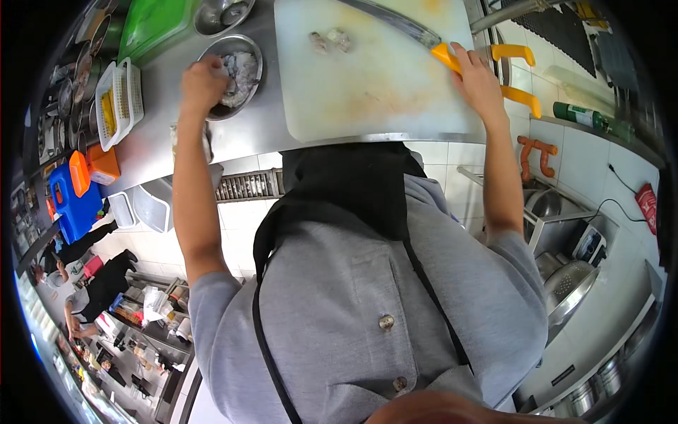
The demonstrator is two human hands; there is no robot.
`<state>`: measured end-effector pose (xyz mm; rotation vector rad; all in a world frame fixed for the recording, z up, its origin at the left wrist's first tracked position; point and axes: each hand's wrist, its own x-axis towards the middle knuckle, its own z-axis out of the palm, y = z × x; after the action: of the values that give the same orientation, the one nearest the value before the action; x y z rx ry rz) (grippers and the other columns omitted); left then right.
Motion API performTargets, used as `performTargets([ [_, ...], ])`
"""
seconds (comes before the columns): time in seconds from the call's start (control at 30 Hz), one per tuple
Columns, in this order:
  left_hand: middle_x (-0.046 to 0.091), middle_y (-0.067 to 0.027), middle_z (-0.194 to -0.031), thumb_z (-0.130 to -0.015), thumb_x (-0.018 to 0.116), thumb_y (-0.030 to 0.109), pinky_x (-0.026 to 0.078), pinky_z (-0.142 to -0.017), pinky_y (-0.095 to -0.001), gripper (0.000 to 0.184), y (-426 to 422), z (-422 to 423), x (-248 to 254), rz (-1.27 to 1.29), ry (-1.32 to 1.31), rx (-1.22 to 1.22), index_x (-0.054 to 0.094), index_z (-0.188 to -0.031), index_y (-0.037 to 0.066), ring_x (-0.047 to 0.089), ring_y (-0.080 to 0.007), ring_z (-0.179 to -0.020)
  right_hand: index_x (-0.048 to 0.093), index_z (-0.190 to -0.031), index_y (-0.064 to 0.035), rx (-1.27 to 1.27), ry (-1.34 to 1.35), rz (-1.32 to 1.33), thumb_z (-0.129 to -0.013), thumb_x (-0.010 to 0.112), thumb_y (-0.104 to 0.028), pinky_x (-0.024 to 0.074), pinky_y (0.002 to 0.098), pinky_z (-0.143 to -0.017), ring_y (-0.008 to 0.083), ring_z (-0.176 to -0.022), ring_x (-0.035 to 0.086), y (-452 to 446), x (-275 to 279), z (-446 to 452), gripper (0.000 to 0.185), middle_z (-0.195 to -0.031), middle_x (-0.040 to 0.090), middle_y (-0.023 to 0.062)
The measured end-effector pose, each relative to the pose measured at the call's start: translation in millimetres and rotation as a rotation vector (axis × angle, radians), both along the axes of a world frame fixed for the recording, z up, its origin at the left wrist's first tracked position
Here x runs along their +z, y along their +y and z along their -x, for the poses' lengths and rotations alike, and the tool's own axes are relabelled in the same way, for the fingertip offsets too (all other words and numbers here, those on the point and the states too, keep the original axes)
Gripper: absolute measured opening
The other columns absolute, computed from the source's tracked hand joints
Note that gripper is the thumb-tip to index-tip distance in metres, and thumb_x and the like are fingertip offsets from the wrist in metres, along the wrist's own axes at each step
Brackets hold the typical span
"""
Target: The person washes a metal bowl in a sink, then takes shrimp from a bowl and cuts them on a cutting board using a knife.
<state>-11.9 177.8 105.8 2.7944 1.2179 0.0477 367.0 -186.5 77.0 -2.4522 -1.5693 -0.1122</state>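
Observation:
Reaching into a round steel bowl [260,69] on the left, my left hand [203,83] has its fingers curled closed on wet grey pieces that look like raw shrimp [244,72]. Its fingertips are partly hidden. My right hand [479,79] grips the yellow handle of a long knife [402,25] at the right edge of a white cutting board [367,99]. The blade lies across the top of the board, pointing up and left. Two small pale pieces of raw shrimp [330,41] sit on the board below the blade.
Another steel bowl [212,10] stands behind the first. A green tray [154,25] and white plastic baskets [126,99] are further left. Yellow handles [519,99] jut out right of the board. Two people [92,290] stand in the background at lower left.

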Motion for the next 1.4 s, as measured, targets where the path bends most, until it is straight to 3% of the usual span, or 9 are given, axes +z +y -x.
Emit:
performTargets([
  [0.07, 0.067, -0.0199, -0.096, -0.073, 0.077, 0.017, 0.054, -0.074, -0.043, 0.04, -1.7, 1.3, 26.8, 0.212, -0.077, 0.198, 0.067, -0.111, 0.01, 0.067, -0.0358, -0.079, 0.051, -0.135, -0.0113, 0.025, 0.058, 0.044, -0.088, 0.067, -0.024, 0.0539, 0.05, -0.075, 0.0415, -0.096, 0.065, -2.7, 18.2, 15.3, 0.051, -0.106, 0.065, 0.0209],
  [0.13, 0.066, -0.0151, -0.093, -0.076, 0.074, 0.013, 0.052, -0.067, -0.0372, 0.041, -3.6, 13.7, 37.8, 0.18, -0.089, 0.193, 0.066, -0.116, 0.01, 0.066, -0.027, -0.074, 0.049, -0.137, -0.011, -0.178, 0.61, 0.186, -0.093, 0.063, -0.029, 0.0529, 0.0507, -0.073, 0.0424, -0.093, 0.066, -14.4, 39.5, 41.0, 0.049, -0.1, 0.068, 0.0242],
  [0.23, 0.066, -0.0074, -0.098, -0.082, 0.068, -0.001, 0.052, -0.071, -0.0278, 0.054, -35.2, 15.7, 72.1, 0.649, -0.713, 0.324, 0.059, -0.134, 0.01, 0.066, -0.0159, -0.082, 0.05, -0.139, -0.0079, -0.061, 0.697, 0.101, -0.1, 0.06, -0.028, 0.0527, 0.0425, -0.085, 0.0419, -0.099, 0.067, -43.4, 33.9, 76.2, 0.046, -0.11, 0.069, 0.0224],
  [0.3, 0.065, -0.007, -0.097, -0.082, 0.069, -0.002, 0.052, -0.074, -0.0272, 0.053, -62.1, 7.2, 78.4, 0.743, -0.783, 0.27, 0.06, -0.133, 0.009, 0.066, -0.0156, -0.085, 0.048, -0.137, -0.0116, 0.239, 0.731, -0.009, -0.1, 0.056, -0.031, 0.051, 0.0512, -0.075, 0.0479, -0.087, 0.066, -51.1, 24.4, 98.4, 0.043, -0.09, 0.069, 0.0255],
  [0.47, 0.062, -0.0057, -0.093, -0.077, 0.075, 0.004, 0.052, -0.073, -0.0279, 0.039, -134.7, -53.6, 17.2, 0.998, -0.871, 0.101, 0.07, -0.116, 0.005, 0.065, -0.0141, -0.083, 0.047, -0.136, -0.0087, -0.039, 0.737, 0.167, -0.097, 0.058, -0.022, 0.0488, 0.0541, -0.076, 0.0486, -0.088, 0.064, -45.8, 32.3, 112.5, 0.042, -0.089, 0.068, 0.0257],
  [0.53, 0.063, -0.0084, -0.093, -0.075, 0.076, 0.011, 0.052, -0.072, -0.0329, 0.034, -154.3, -63.4, -17.1, 0.723, -0.518, 0.01, 0.072, -0.109, 0.003, 0.065, -0.0181, -0.08, 0.048, -0.129, -0.0073, 0.021, 0.733, 0.084, -0.093, 0.06, -0.016, 0.0471, 0.0544, -0.073, 0.049, -0.084, 0.063, -51.7, 26.3, 103.6, 0.038, -0.085, 0.066, 0.0258],
  [0.67, 0.066, -0.0097, -0.093, -0.074, 0.078, 0.019, 0.044, -0.087, -0.0417, 0.025, -167.9, -63.2, -46.0, 0.058, -0.546, -0.205, 0.076, -0.098, 0.01, 0.06, -0.0267, -0.094, 0.045, -0.11, -0.0055, -0.078, 0.935, 0.221, -0.094, 0.059, -0.017, 0.0447, 0.0543, -0.069, 0.0503, -0.079, 0.061, -44.5, 65.4, 108.1, 0.024, -0.079, 0.063, 0.0258],
  [1.0, 0.069, 0.0002, -0.084, -0.076, 0.071, 0.016, 0.038, -0.082, -0.0441, 0.009, -184.8, -88.0, -42.8, 0.089, -0.422, -0.236, 0.073, -0.082, 0.011, 0.06, -0.0256, -0.089, 0.045, -0.109, -0.008, 0.125, 0.559, 0.294, -0.102, 0.054, -0.021, 0.0485, 0.0563, -0.063, 0.0467, -0.072, 0.063, -67.4, 50.4, 141.1, 0.017, -0.076, 0.065, 0.0211],
  [1.4, 0.067, 0.0005, -0.078, -0.079, 0.071, 0.017, 0.039, -0.079, -0.0438, 0.01, -183.0, -84.9, -44.6, 0.119, -0.416, -0.226, 0.073, -0.087, 0.012, 0.059, -0.0247, -0.086, 0.045, -0.107, -0.0086, 0.048, 0.596, 0.461, -0.102, 0.053, -0.023, 0.0477, 0.0573, -0.063, 0.0466, -0.072, 0.064, -106.0, 71.3, 138.5, 0.018, -0.071, 0.063, 0.0233],
])
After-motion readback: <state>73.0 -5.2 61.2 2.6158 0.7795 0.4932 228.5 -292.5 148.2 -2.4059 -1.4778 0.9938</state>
